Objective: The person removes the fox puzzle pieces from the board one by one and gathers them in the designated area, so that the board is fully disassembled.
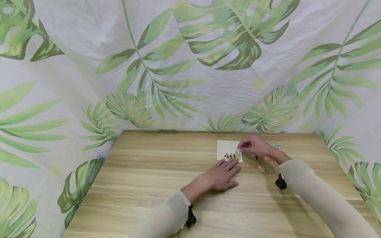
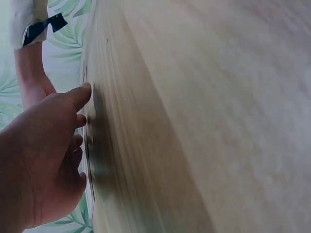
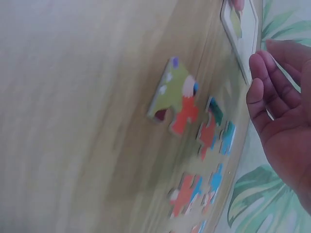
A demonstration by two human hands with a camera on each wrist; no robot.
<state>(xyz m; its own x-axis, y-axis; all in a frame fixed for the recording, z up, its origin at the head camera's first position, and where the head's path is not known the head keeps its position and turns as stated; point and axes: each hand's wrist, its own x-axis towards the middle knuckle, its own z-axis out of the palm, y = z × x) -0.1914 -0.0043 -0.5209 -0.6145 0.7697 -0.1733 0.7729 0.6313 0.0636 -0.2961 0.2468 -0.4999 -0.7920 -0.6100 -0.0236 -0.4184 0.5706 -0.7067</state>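
A pale puzzle board (image 1: 224,149) lies near the table's far edge, with a few colourful fitted pieces (image 1: 232,155) along its near side. My left hand (image 1: 224,173) rests palm down with straight fingers, their tips on the board's near edge. Over the board's right side, my right hand (image 1: 254,146) has thumb and fingers brought together, pinching a small pale puzzle piece (image 1: 238,150) that the fingers mostly hide. In the right wrist view the curled fingers (image 3: 262,90) show, but not what they hold. Beneath that wrist lie loose puzzle pieces (image 3: 177,99), green, red and blue.
More loose pieces (image 3: 184,194) spread over the wooden table (image 1: 143,175) to the right of the board. A leaf-patterned cloth (image 1: 190,82) hangs behind the table and along its sides. Each sleeve carries a black wrist camera (image 1: 280,182).
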